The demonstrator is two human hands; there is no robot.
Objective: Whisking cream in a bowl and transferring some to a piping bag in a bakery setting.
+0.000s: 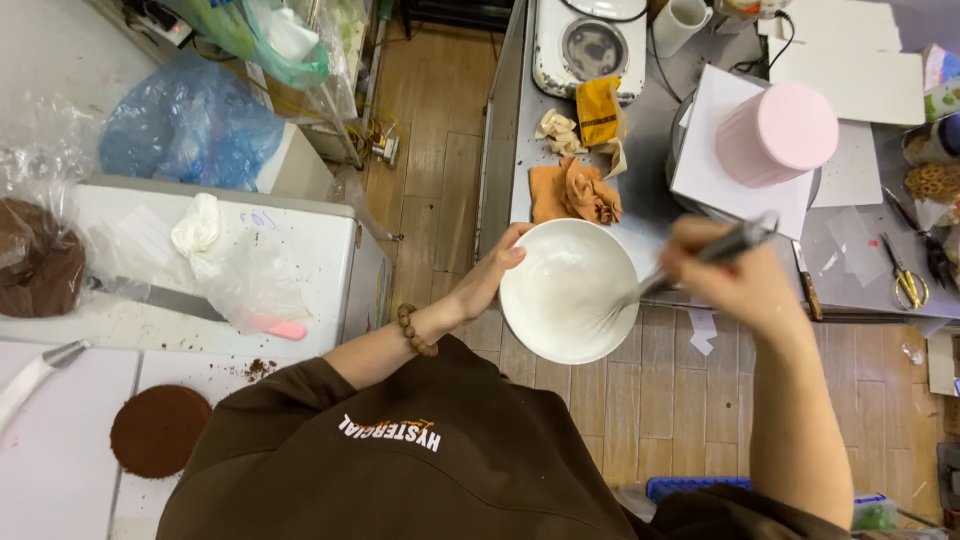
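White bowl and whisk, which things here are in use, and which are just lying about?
In use: white bowl, held by left hand; whisk, in right hand.
Lying about: pink cake, orange cloth, scissors, brown cake round.

Pink cake (778,133) on white board ahead of me, orange cloth (573,192) crumpled just beside counter edge. Scissors (905,275) at far right. Brown cake round (159,430) low on my left, blue bag (190,122) beyond.

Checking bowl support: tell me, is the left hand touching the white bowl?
Touching. The head view shows the left hand gripping the white bowl at its rim.
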